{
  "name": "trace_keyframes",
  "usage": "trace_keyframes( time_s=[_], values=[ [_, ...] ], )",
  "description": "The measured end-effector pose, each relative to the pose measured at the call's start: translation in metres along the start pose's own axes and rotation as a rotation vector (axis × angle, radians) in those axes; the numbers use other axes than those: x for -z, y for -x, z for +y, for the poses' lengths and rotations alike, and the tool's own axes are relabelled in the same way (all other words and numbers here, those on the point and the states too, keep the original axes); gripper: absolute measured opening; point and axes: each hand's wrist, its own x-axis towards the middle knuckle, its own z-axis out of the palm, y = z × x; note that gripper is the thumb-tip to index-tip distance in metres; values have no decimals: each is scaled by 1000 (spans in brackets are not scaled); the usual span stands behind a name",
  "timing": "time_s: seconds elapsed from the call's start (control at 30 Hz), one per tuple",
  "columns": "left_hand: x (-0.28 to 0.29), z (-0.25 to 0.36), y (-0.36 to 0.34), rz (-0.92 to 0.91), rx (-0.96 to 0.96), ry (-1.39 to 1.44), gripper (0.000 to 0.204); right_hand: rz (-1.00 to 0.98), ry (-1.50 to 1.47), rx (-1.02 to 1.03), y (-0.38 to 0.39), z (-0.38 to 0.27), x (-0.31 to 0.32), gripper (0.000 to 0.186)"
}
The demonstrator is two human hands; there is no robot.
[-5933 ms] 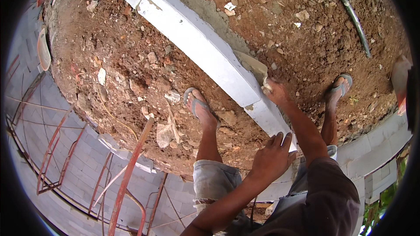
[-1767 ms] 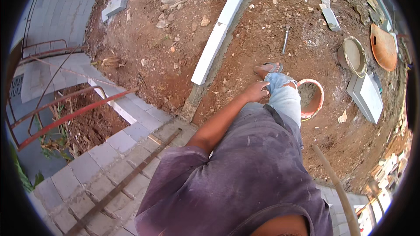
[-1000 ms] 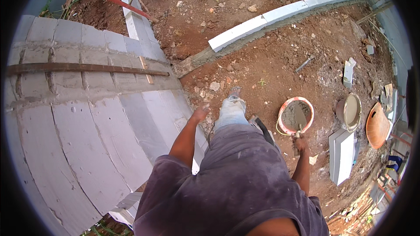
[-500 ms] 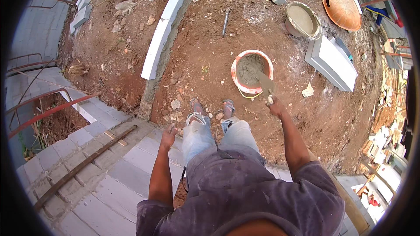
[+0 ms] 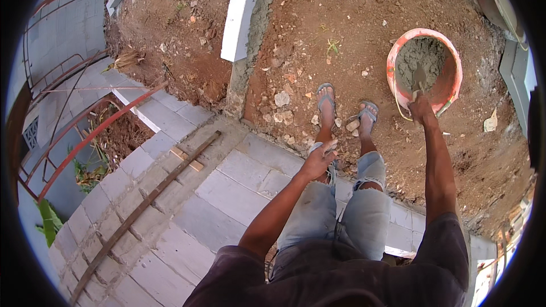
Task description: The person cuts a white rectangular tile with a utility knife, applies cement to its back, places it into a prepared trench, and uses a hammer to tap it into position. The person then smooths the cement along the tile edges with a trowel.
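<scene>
My right hand (image 5: 422, 110) grips the handle of a trowel (image 5: 420, 76). The trowel's blade is down in grey wet mortar (image 5: 424, 54), inside an orange bucket (image 5: 453, 77) that stands on the soil to the right of my feet. Part of the blade is hidden by the mortar. Over my left knee hangs my left hand (image 5: 318, 163), its fingers loosely apart with nothing visible in them.
A row of white blocks (image 5: 243, 14) with mortar along its side runs away ahead. Paving blocks (image 5: 227, 179) lie at lower left, crossed by a wooden strip (image 5: 142, 207). Another tub (image 5: 496, 5) stands far right, near grey-white blocks (image 5: 515, 74). Red metal bars (image 5: 102, 142) rise at left.
My right hand has lowered the trowel from the bucket's near edge into the mortar. My left hand has moved inward over the knee. The view has shifted, placing the bucket farther right.
</scene>
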Motion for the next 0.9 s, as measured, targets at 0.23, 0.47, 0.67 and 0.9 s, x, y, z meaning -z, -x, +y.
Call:
trace_keyframes(
  time_s=[0.23,0.47,0.67,0.9],
  values=[
    [-4,17,-120,-73,-144,-30,59,104,696,-144,7,-18,134,32],
    [-43,139,-290,106,-408,-378,72,210,826,78,-8,-89,41,25],
    [-70,187,-329,-40,-432,-402,69,108,810,100,34,-60,104,38],
    [-99,182,-314,56,-663,-467,64,5,1037,240,55,-67,56,51]
  ],
)
